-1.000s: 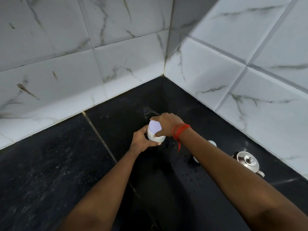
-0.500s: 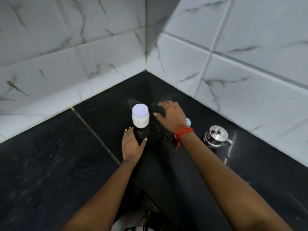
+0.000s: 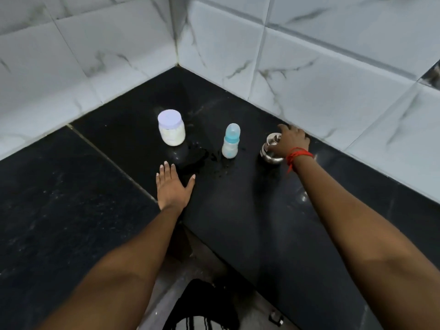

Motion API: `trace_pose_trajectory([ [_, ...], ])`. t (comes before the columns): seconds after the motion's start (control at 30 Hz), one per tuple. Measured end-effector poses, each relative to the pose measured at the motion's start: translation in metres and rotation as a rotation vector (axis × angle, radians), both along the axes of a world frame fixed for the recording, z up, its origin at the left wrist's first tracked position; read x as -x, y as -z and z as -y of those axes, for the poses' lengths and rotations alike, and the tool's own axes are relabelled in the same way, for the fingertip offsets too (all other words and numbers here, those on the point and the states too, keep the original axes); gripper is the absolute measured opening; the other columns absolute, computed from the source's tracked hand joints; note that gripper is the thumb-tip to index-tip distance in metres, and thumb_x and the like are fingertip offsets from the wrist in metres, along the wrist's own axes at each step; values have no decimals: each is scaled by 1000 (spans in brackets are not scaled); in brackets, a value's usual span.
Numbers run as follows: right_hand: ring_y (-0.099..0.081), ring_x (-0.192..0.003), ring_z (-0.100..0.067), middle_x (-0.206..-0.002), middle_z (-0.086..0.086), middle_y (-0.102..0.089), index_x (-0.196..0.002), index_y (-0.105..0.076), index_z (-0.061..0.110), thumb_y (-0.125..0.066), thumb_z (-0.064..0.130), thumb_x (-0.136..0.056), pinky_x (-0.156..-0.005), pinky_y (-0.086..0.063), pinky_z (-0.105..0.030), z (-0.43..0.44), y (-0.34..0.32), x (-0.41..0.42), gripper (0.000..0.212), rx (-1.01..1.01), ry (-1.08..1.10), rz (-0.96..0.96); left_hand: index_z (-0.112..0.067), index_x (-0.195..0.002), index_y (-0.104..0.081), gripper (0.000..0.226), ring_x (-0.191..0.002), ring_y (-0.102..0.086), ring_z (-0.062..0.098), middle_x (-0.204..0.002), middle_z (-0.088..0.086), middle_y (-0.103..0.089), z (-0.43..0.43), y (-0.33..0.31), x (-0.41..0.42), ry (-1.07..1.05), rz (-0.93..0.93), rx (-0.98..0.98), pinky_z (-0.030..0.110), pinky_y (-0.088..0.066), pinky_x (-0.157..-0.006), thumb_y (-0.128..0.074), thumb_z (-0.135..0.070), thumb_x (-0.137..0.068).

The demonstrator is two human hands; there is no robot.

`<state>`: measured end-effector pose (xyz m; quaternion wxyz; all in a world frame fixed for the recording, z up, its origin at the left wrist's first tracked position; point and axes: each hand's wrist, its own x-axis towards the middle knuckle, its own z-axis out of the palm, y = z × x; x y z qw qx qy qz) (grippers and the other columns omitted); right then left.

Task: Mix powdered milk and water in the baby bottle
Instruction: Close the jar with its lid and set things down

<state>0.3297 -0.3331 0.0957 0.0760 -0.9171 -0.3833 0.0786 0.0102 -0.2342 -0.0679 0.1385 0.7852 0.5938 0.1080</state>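
A clear jar of white milk powder (image 3: 172, 130) with a pale lilac lid stands on the black counter (image 3: 100, 198). To its right stands a small baby bottle (image 3: 231, 144) with a blue collar and clear cap. Further right sits a small steel pot (image 3: 271, 151) with a lid. My right hand (image 3: 290, 141), a red thread at its wrist, lies over the pot's top with fingers curled on the lid. Flat on the counter in front of the jar rests my left hand (image 3: 172, 186), fingers spread, holding nothing.
White marble-look tiled walls (image 3: 309, 67) meet in a corner behind the objects. Water drops and a wet patch (image 3: 197, 156) lie between the jar and the bottle. The counter's inner edge drops to the floor (image 3: 202, 270) near me.
Both hands have left the powder jar. My right hand moved right onto the steel pot, uncovering the baby bottle. My left hand settled flat on the counter. The camera pulled back.
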Motion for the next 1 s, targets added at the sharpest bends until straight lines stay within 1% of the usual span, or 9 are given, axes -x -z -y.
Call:
trace_pose_trajectory([
  [0.07,-44,-133,-38,-144,-9,-48,-141,-47,27,-70,57,-76,-107,-39,-51,1,7,-9,75,11,15,-93,-3,-163,-27,91,-162,-11,28,-173,17,-16,0,0,0,4,-4,0,42,-5,-132,-40,-69,-101],
  [0.17,-60,-114,-35,-124,-10,-64,-124,-59,22,-72,58,-71,-96,-52,-43,1,14,-17,65,-42,-23,-185,-4,-163,-26,91,-162,-10,28,-173,16,-15,-1,-1,-1,4,-20,1,42,-5,-132,-39,-69,-101],
  [0.23,-64,-104,-32,-113,-8,-68,-113,-64,21,-75,55,-70,-89,-55,-39,3,16,-19,55,-79,-32,-188,-4,-163,-25,92,-162,-9,27,-174,16,-15,-1,-1,-1,4,-33,3,42,-4,-132,-37,-70,-101],
  [0.37,-65,-90,-29,-101,-5,-67,-99,-66,25,-72,63,-58,-75,-53,-32,9,14,-21,56,-95,-21,-145,-5,-164,-24,92,-162,-8,27,-174,15,-14,-2,1,0,11,-48,-2,42,-4,-132,-35,-71,-101],
  [0.5,-69,-86,-25,-96,-5,-71,-98,-70,23,-72,65,-53,-76,-57,-34,2,-6,-26,61,-242,-30,-92,-6,-164,-23,92,-162,-7,26,-174,14,-13,-2,2,-1,6,-54,3,41,-3,-132,-32,-72,-101],
  [0.7,-68,-97,-16,-104,1,-71,-113,-69,28,-71,69,-54,-87,-56,-32,-63,-84,-1,71,-509,-191,-100,-7,-165,-22,92,-163,-6,25,-174,13,-12,0,-2,-1,-1,-51,15,41,-3,-132,-33,-72,-101],
  [0.83,-68,-99,-19,-108,-2,-71,-112,-68,25,-71,67,-53,-90,-57,-36,-116,-104,33,72,-442,-383,-113,-8,-165,-21,92,-163,-4,24,-175,13,-10,1,-4,-1,3,-53,23,40,-2,-132,-32,-73,-101],
  [0.9,-68,-93,-21,-100,-1,-72,-103,-69,21,-71,62,-53,-84,-57,-36,-138,-99,51,66,-328,-468,-120,-8,-165,-20,93,-163,-4,24,-175,13,-10,1,-5,-1,0,-53,22,41,-2,-132,-31,-74,-100],
  [1.0,-65,-89,-21,-99,0,-70,-104,-69,20,-76,53,-58,-77,-53,-30,-159,-76,73,57,-140,-535,-113,-8,-165,-21,93,-163,-4,24,-175,12,-11,1,-5,-1,2,-53,21,41,-3,-132,-30,-74,-100],
])
